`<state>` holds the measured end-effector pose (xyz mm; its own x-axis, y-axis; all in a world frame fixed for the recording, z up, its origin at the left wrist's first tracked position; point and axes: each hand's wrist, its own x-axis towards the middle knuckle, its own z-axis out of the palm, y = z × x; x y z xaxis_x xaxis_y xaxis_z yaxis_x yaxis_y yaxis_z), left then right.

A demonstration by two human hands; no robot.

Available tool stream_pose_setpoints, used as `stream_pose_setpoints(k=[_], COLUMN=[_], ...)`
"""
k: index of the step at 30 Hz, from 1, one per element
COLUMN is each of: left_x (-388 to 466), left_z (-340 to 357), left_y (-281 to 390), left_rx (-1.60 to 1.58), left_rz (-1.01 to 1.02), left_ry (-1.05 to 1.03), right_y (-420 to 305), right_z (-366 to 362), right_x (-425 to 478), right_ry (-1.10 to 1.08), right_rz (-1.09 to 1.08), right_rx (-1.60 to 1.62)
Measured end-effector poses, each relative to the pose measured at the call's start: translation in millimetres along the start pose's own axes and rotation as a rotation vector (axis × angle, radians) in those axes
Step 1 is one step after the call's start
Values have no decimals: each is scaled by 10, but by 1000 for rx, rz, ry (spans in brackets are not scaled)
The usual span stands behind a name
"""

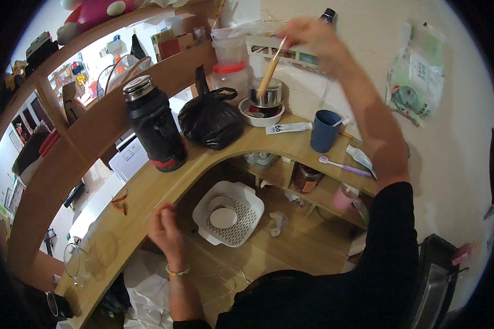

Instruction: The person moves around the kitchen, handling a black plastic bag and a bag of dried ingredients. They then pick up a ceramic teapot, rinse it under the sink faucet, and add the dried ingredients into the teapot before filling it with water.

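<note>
My right hand (306, 35) is raised at the back wall, blurred. Its fingertips are at the thin metal end of a wooden-handled utensil (270, 72), whose exact kind I cannot tell. Behind the utensil's lower end, a small stainless-steel pot (271, 91) rests over a white bowl (260, 120). My left hand (165, 230), with a bracelet at the wrist, hovers by the inner edge of the curved wooden counter (142, 201). Its fingers are bent, and their inner side is hidden. Nearby on the counter lies a small orange-red item (121, 203).
A large black thermos (154, 123) and a knotted black plastic bag (210, 117) stand along the counter. Farther right are a blue cup (325, 131), toothpaste tubes and a purple toothbrush (346, 167). Below sits a white slotted basket (234, 234). Clear glassware (76, 267) is at lower left.
</note>
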<state>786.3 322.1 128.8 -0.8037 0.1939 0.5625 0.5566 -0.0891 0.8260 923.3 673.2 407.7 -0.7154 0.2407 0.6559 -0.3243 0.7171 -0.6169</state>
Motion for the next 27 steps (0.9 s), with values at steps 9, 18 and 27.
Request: stream_pose_setpoints(k=[9, 18, 27], left_x=[-77, 64, 127], left_z=[986, 1127, 997], left_y=[1011, 955, 846], left_rx=[-440, -620, -693], left_rz=[-228, 155, -64], left_ry=[-729, -317, -472], right_y=[-317, -10, -18], right_z=[1170, 1357, 587], right_x=[-956, -1493, -903], right_ry=[-491, -420, 135], right_rz=[215, 340, 126], right_rx=[203, 476, 275])
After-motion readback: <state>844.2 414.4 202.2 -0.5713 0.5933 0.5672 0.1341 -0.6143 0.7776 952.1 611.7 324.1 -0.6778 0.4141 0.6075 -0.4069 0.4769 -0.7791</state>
